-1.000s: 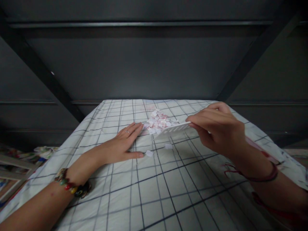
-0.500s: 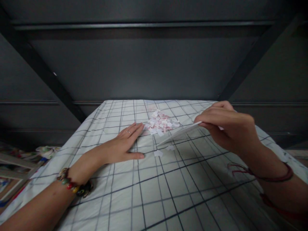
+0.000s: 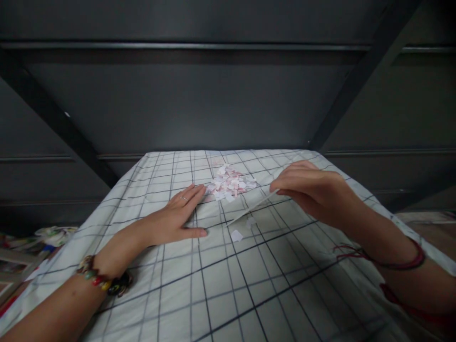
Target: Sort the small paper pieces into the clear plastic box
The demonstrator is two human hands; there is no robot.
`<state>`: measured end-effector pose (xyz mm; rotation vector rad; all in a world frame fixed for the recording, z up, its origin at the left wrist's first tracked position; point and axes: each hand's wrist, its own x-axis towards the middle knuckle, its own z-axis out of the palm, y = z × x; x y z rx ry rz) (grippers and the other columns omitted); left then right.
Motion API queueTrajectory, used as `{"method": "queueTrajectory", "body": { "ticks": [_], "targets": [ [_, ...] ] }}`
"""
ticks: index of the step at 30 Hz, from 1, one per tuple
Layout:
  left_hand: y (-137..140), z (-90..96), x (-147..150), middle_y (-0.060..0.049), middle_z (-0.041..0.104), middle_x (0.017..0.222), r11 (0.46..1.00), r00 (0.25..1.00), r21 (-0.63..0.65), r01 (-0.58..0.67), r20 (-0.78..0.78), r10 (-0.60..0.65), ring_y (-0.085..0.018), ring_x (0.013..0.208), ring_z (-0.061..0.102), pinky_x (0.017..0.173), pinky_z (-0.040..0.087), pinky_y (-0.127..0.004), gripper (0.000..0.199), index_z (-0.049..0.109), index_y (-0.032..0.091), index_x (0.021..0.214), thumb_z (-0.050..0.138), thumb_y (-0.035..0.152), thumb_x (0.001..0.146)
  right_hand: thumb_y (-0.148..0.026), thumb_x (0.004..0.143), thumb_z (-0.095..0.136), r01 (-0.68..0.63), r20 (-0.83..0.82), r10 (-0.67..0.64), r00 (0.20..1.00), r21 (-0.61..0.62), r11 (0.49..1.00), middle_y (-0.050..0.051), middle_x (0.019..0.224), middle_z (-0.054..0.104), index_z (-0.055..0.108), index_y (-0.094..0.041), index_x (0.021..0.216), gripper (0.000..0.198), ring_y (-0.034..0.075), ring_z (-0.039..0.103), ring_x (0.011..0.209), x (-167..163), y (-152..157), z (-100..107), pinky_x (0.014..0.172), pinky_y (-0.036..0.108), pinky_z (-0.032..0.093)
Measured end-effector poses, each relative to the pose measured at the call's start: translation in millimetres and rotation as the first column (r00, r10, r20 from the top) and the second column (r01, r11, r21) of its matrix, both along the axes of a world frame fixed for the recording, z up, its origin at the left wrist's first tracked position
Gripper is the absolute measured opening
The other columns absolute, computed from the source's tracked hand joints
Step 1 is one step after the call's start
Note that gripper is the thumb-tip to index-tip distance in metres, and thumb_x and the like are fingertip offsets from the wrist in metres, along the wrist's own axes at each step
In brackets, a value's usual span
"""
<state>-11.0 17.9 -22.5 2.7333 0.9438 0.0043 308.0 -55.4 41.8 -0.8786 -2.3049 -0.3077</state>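
Observation:
My left hand (image 3: 174, 216) lies flat on the checked cloth (image 3: 171, 294), thumb spread from the fingers. Its fingertips touch or nearly touch the left edge of a pile of torn paper scraps (image 3: 230, 183), white and pale pink. My right hand (image 3: 309, 190) pinches the upper corner of a thin white card or sheet (image 3: 254, 206). The sheet is tilted, seen almost edge-on, with its lower end down at the cloth just in front of the pile. Two loose scraps (image 3: 237, 235) lie on the near side of the sheet.
The cloth covers a table or similar surface up to a dark panelled wall (image 3: 199, 104) behind it. At the lower left, beyond the cloth's edge, stands a shelf (image 3: 17, 259) with assorted items and a crumpled plastic bag (image 3: 55, 235).
My right hand has moved left and slightly nearer with the sheet, which now shows more edge-on. The loose scraps sit slightly nearer to me. My left hand stays flat; the whole view has shifted a little.

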Motion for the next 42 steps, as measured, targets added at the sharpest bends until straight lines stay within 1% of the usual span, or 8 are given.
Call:
{"method": "queueTrajectory", "body": {
  "ticks": [4, 11, 16, 20, 25, 29, 33, 42],
  "targets": [
    [-8, 5.7, 5, -0.020, -0.004, 0.160, 0.997, 0.997, 0.017, 0.071, 0.013, -0.071, -0.039, 0.145, -0.002, 0.115, 0.014, -0.054, 0.102, -0.007, 0.018, 0.154, 0.043, 0.075, 0.086, -0.010, 0.090, 0.045, 0.036, 0.066, -0.037, 0.997, 0.017, 0.999, -0.003, 0.066, 0.064, 0.059, -0.021, 0.078, 0.022, 0.011, 0.059, 0.062, 1, -27, 6, 0.063, 0.025, 0.047],
    [-31, 10.3, 23, -0.022, -0.004, 0.159, 0.968, 0.969, 0.038, 0.248, 0.015, -0.249, -0.041, 0.144, -0.002, 0.114, 0.015, -0.057, 0.104, -0.011, 0.018, 0.153, 0.048, 0.072, 0.086, -0.007, 0.087, 0.042, 0.303, 0.063, -0.314, 0.947, 0.146, 0.942, -0.001, 0.062, 0.063, 0.061, -0.021, 0.072, 0.028, 0.012, 0.055, 0.055, -4, -68, 4, 0.056, 0.026, 0.044],
    [-36, 10.6, 28, -0.017, -0.004, 0.160, 0.958, 0.958, 0.011, 0.288, 0.001, -0.288, -0.038, 0.145, -0.005, 0.115, 0.012, -0.054, 0.101, -0.013, 0.021, 0.153, 0.051, 0.067, 0.089, -0.003, 0.086, 0.046, 0.231, 0.088, -0.243, 0.966, 0.134, 0.964, 0.002, 0.068, 0.066, 0.064, -0.016, 0.082, 0.022, 0.013, 0.057, 0.062, -16, -100, 6, 0.061, 0.027, 0.047],
    [-34, 10.8, 29, -0.019, -0.006, 0.160, 0.950, 0.950, -0.011, 0.313, 0.016, -0.312, -0.037, 0.145, -0.007, 0.115, 0.010, -0.055, 0.100, -0.011, 0.019, 0.153, 0.048, 0.067, 0.089, -0.002, 0.087, 0.047, 0.174, 0.034, -0.179, 0.983, 0.121, 0.977, 0.002, 0.070, 0.067, 0.064, -0.015, 0.087, 0.021, 0.012, 0.059, 0.065, -17, -104, 5, 0.065, 0.028, 0.048],
    [-34, 9.8, 30, -0.018, -0.007, 0.160, 0.931, 0.930, -0.008, 0.365, 0.039, -0.365, -0.036, 0.146, -0.005, 0.116, 0.011, -0.053, 0.098, -0.016, 0.022, 0.152, 0.048, 0.065, 0.091, -0.004, 0.090, 0.044, 0.079, 0.047, -0.079, 0.996, -0.005, 0.997, 0.000, 0.071, 0.065, 0.061, -0.018, 0.085, 0.022, 0.011, 0.059, 0.067, -3, -113, 7, 0.068, 0.027, 0.049],
    [-34, 5.5, 30, -0.015, -0.009, 0.161, 0.915, 0.914, 0.003, 0.403, 0.060, -0.402, -0.038, 0.145, -0.003, 0.116, 0.012, -0.055, 0.099, -0.019, 0.027, 0.151, 0.050, 0.064, 0.090, -0.003, 0.090, 0.043, 0.120, 0.075, -0.114, 0.991, -0.085, 0.989, 0.002, 0.072, 0.066, 0.058, -0.017, 0.088, 0.021, 0.012, 0.060, 0.070, 10, -147, 19, 0.069, 0.027, 0.050],
    [-30, 0.3, 30, -0.014, -0.008, 0.161, 0.913, 0.909, 0.023, 0.406, 0.085, -0.407, -0.039, 0.145, -0.001, 0.115, 0.016, -0.054, 0.098, -0.017, 0.027, 0.152, 0.050, 0.064, 0.090, -0.010, 0.093, 0.041, 0.179, 0.088, -0.174, 0.981, -0.060, 0.982, 0.001, 0.074, 0.066, 0.058, -0.018, 0.092, 0.018, 0.012, 0.062, 0.072, 17, -171, 30, 0.073, 0.029, 0.051],
    [-22, -1.3, 26, -0.015, -0.008, 0.161, 0.936, 0.933, 0.046, 0.348, 0.076, -0.351, -0.039, 0.145, 0.001, 0.115, 0.016, -0.054, 0.095, -0.014, 0.023, 0.153, 0.041, 0.069, 0.091, -0.009, 0.093, 0.039, 0.319, 0.196, -0.320, 0.927, 0.039, 0.947, 0.001, 0.073, 0.067, 0.059, -0.020, 0.091, 0.023, 0.013, 0.064, 0.068, 14, -176, 26, 0.066, 0.026, 0.052]
  ]
}}
